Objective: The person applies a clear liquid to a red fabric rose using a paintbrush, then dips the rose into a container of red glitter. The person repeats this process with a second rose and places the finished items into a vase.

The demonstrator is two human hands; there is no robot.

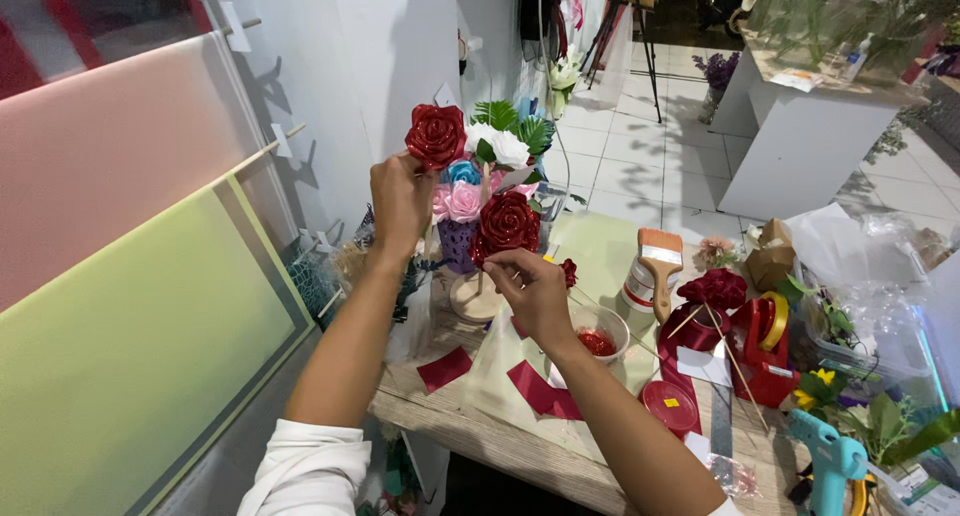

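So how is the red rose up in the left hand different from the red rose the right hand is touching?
The upper red rose is raised above the bunch by the left hand, which hides whatever is beneath the bloom. The lower red rose sits low at the front, beside the pink rose, with the right hand just under it. Both are glittery dark red.

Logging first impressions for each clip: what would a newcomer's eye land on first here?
Most striking are the two glittery red roses, one held up by the left hand, the other just above the right hand, in front of a small bouquet of white, pink and blue flowers. Large pink and green paper sheets fill the left side. A turquoise glue gun stands out at the worktable's lower right.
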